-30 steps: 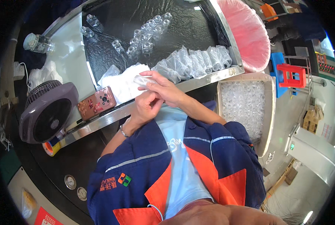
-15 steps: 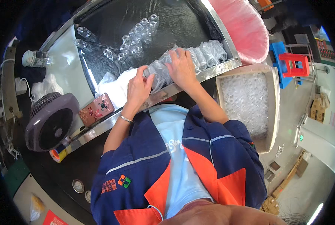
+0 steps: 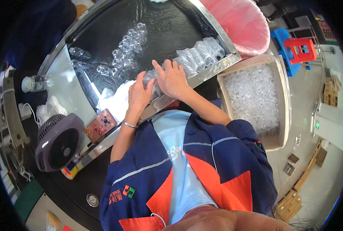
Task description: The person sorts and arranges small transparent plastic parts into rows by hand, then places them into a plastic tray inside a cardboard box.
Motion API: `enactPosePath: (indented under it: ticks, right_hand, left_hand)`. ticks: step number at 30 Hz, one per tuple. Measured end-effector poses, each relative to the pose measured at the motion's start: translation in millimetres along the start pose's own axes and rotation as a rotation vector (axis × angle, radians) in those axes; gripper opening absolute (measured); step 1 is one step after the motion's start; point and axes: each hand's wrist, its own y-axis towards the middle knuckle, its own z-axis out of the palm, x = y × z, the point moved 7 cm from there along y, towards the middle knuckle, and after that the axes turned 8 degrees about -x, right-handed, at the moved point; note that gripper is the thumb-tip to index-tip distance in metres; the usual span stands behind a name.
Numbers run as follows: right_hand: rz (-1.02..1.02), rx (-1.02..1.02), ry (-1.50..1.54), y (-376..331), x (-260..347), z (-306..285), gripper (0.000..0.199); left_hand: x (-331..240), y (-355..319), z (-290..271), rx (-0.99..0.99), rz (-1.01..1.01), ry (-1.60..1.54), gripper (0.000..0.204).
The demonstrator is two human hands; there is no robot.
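Observation:
My left hand (image 3: 140,96) is at the near edge of a black-lined tray (image 3: 171,23), thumb and forefinger apart beside crinkled clear plastic film. Just to its right, my right hand (image 3: 172,81) lies over the same film with its fingers spread. What is under its palm is hidden. A row of film-wrapped clear pieces (image 3: 202,54) runs along the tray's near side, right of my hands. Farther in, a cluster of small clear plastic bottle-like pieces (image 3: 129,44) lies on the black lining. White crumpled plastic (image 3: 119,102) sits left of my left hand.
A box of clear pieces (image 3: 252,100) stands at right, below a pink-lined tub (image 3: 237,23). A red stool (image 3: 300,50) rests on a blue stool (image 3: 282,38). At left are a grey fan (image 3: 60,148), a flower-patterned phone (image 3: 100,125), a tape roll (image 3: 69,171) and a clear jar (image 3: 35,83).
My right hand has slid left along the row, closer to my left hand, uncovering more wrapped pieces on the right. The whole view has shifted slightly.

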Motion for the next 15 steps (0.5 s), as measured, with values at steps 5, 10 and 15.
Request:
enactPosePath:
  ticks: [5,10,15]
  right_hand:
    - [-0.111,-0.141,-0.026,-15,-1,-3,0.062]
    - [-0.073,-0.228,0.137,-9,-17,-40,0.049]
    - [0.098,-0.306,-0.065,8,-87,-54,0.032]
  left_hand:
    - [-4,3,5,0.008,0.029,0.052,0.044]
    - [-11,8,13,0.086,-0.018,0.154,0.046]
    - [-35,18,25,0.117,0.044,0.173,0.045]
